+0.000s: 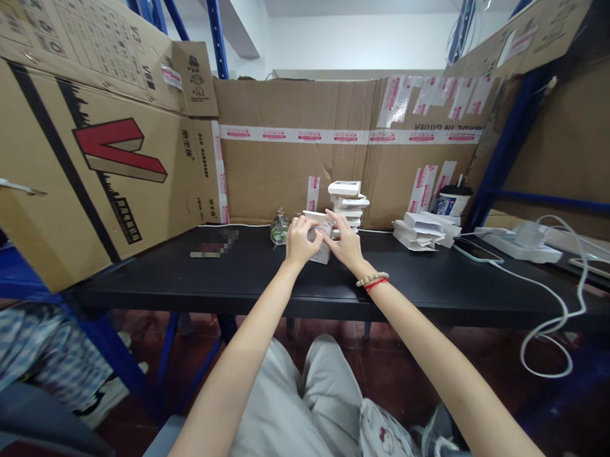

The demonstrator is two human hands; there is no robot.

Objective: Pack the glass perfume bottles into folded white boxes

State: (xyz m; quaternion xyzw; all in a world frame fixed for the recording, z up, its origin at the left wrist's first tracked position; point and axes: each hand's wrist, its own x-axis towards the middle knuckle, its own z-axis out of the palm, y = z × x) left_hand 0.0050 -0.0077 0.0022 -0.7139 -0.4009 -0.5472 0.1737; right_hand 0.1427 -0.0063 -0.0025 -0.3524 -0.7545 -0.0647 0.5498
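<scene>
Over the middle of the black table, a small white box (323, 254) stands between my two hands. My left hand (299, 241) grips its left side, with the thumb on the front. From the other side my right hand (346, 246) closes on the box near its top, thumb close to the left thumb. Fingers cover much of the box's upper part. Just left of it are clear glass bottles (279, 229) with something green showing, partly hidden by my left hand. Behind my right hand rises an uneven stack of white boxes (346, 202).
Flattened white cartons (419, 230) lie to the right, before a lidded paper cup (454, 200). Farther right are a phone (478, 250), a power strip (522, 246) and a white cable looping off the black table (243, 280). Cardboard walls (292, 165) enclose the back and left.
</scene>
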